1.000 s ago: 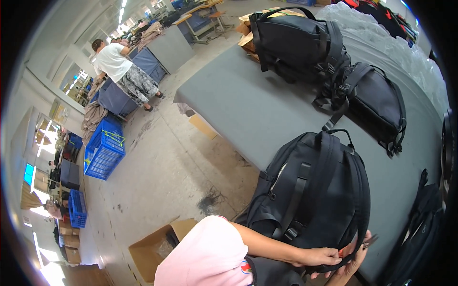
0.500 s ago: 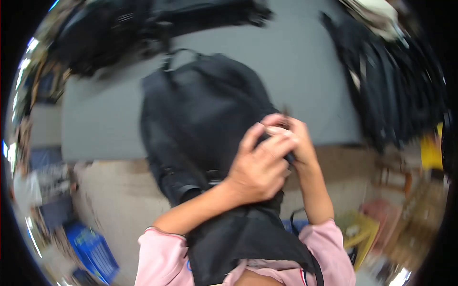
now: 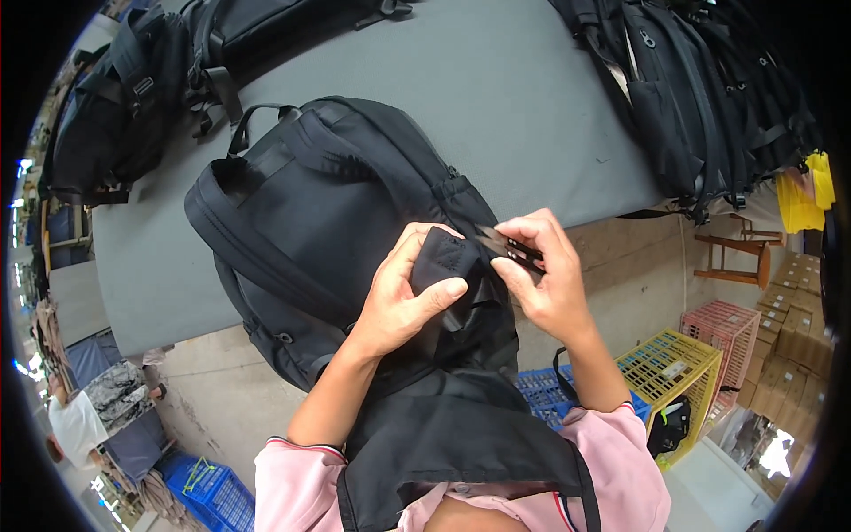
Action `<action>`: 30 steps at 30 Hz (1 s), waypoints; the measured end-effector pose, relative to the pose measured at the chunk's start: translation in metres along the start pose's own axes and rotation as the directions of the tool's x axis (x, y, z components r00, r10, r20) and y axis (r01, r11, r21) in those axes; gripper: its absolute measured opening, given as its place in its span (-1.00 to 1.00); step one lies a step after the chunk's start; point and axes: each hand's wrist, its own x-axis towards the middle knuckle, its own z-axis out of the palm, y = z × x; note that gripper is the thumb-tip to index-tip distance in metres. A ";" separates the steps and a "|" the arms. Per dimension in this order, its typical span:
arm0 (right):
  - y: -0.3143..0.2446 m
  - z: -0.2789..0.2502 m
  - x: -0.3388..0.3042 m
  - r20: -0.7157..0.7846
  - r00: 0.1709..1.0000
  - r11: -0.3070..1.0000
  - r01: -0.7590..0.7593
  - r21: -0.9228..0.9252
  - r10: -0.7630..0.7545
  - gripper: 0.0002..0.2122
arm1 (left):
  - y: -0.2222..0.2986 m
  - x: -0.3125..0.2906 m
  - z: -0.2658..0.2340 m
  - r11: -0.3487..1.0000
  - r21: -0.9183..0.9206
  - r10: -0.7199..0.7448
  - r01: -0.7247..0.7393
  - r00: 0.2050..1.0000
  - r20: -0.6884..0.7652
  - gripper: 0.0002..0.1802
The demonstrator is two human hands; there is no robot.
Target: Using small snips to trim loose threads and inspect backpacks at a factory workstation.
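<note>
A black backpack (image 3: 306, 208) lies on the grey table with its padded shoulder straps upward, its lower end at my body. In my left hand (image 3: 394, 297) is a black strap end (image 3: 448, 255) with stitching, pinched between thumb and fingers. My right hand (image 3: 554, 279) is closed round a pair of thread snips (image 3: 516, 250) with dark handles. Their blades point left, close to the strap end. Whether they touch the strap or a thread, I cannot make out.
More black backpacks lie at the table's far left (image 3: 124, 115) and far right (image 3: 700, 106). The grey table (image 3: 496, 97) ends near me. On the floor to the right stand a yellow crate (image 3: 674, 359), a pink crate (image 3: 722, 328) and a wooden stool (image 3: 740, 262). A blue crate (image 3: 208, 492) is lower left.
My hands have moved apart, and the strap end and the snips now show between them. The backpack sits further left and more tilted in the view.
</note>
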 end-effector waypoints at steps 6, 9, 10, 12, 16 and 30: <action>-0.005 -0.016 0.010 0.116 0.987 0.979 0.126 -0.158 -0.108 -0.74 | 0.001 0.002 -0.002 0.993 0.117 0.026 -0.029 0.999 0.022 -0.52; -0.004 -0.013 0.013 0.131 0.980 0.966 0.175 -0.188 -0.152 -0.74 | 0.000 0.003 -0.001 0.987 0.147 0.065 -0.067 0.998 0.022 -0.50; -0.004 -0.012 0.014 0.125 0.978 0.964 0.189 -0.188 -0.167 -0.73 | 0.000 0.003 -0.001 0.987 0.144 0.075 -0.077 0.997 0.019 -0.50; -0.004 -0.010 0.015 0.131 0.975 0.961 0.204 -0.187 -0.181 -0.74 | -0.001 0.003 0.000 0.987 0.140 0.083 -0.084 0.996 0.015 -0.51; -0.005 -0.010 0.013 0.157 0.969 0.942 0.227 -0.249 -0.192 -0.75 | -0.001 0.003 -0.001 0.985 0.144 0.092 -0.095 0.995 0.031 -0.51; -0.009 -0.011 0.011 0.130 0.976 0.946 0.205 -0.250 -0.176 -0.76 | -0.003 0.003 0.000 0.975 0.191 0.108 -0.110 0.994 0.020 -0.53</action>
